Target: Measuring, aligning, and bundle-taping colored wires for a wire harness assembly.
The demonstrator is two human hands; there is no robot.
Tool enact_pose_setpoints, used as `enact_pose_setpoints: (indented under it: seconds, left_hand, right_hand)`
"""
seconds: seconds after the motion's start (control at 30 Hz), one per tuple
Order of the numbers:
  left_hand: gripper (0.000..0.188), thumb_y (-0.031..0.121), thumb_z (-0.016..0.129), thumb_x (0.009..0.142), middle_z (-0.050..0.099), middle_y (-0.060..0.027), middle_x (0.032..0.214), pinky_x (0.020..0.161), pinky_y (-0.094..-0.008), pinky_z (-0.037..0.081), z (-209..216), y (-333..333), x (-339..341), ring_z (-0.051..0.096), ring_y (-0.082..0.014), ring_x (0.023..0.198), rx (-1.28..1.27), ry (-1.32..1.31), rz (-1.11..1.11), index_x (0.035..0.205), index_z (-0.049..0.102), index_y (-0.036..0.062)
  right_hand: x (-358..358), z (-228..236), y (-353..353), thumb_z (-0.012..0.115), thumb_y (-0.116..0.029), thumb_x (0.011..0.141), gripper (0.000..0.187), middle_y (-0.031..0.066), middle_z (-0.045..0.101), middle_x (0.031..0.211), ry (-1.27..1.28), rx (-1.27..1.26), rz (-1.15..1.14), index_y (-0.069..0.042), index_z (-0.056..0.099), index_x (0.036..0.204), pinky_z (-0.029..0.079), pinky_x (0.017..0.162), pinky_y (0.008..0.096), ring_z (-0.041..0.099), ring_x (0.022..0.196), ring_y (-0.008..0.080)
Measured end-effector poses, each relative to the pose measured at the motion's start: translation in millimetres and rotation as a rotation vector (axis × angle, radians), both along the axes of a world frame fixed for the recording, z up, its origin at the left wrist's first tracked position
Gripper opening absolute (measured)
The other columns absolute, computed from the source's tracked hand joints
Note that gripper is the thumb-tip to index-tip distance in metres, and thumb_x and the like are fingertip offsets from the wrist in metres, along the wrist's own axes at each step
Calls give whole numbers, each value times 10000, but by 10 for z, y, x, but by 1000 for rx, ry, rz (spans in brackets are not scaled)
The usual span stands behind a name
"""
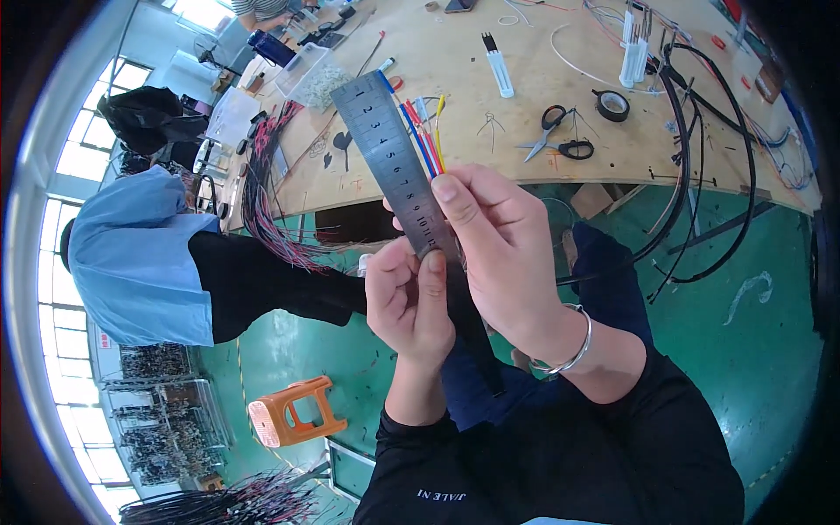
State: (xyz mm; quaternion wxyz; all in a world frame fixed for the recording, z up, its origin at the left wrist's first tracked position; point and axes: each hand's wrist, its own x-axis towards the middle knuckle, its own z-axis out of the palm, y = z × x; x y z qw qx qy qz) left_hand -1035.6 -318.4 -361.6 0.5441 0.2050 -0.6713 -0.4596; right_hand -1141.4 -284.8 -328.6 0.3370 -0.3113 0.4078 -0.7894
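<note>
A steel ruler (374, 133) slants up and to the left in front of me, with its scale facing me. My left hand (408, 308) pinches its lower end between thumb and fingers. My right hand (514, 249) grips a bundle of thin wires (425, 147), blue, red and yellow, just beside the ruler's right edge. The wires' tips fan out a little above my right thumb. A black strip or cable (475, 337) hangs below my hands; whether it joins the wires is hidden.
On the wooden table (420, 52) lie scissors (547, 131), black tape (612, 106), a white-handled tool (498, 70) and a clear box (312, 77). Red and black wires (262, 192) drape over its edge. Black cables (752, 157) loop at right. A person in blue (144, 254) sits left, near an orange stool (297, 411).
</note>
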Motion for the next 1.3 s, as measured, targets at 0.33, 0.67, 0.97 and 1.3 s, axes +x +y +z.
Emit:
enact_pose_setpoints:
  seconds: [0.33, 0.67, 0.97, 1.3]
  left_hand:
    - [205, -45, 570, 928, 632, -74, 907, 661, -165, 394, 18, 25, -6, 509, -49, 728, -68, 5, -6, 1117, 493, -58]
    - [212, -55, 571, 925, 616, -60, 877, 641, -156, 390, -5, 52, -8, 497, -38, 696, -58, -11, 38, 1112, 472, -47]
    - [199, -44, 585, 923, 614, -56, 869, 640, -155, 394, -14, 57, 3, 498, -38, 695, -74, -16, 56, 1095, 485, -40]
    - [204, -50, 577, 924, 634, -75, 904, 662, -161, 405, -18, 71, 6, 513, -43, 721, -64, -6, 37, 1105, 483, -46]
  right_hand:
    - [-2, 8, 31, 487, -165, 1020, 257, 124, 693, 925, 28, -6, 1, 62, 599, 1065, 551, 719, 240, 655, 806, 106]
    - [25, 3, 26, 486, -187, 1021, 268, 135, 696, 943, -37, -14, 43, 57, 597, 1037, 559, 726, 248, 670, 810, 128]
    - [26, -3, 31, 490, -191, 1020, 274, 135, 696, 953, -28, -11, 51, 60, 593, 1061, 560, 734, 251, 671, 816, 130]
    - [32, -14, 36, 488, -192, 1020, 273, 128, 699, 946, -33, -2, 55, 56, 594, 1063, 560, 717, 240, 671, 801, 122]
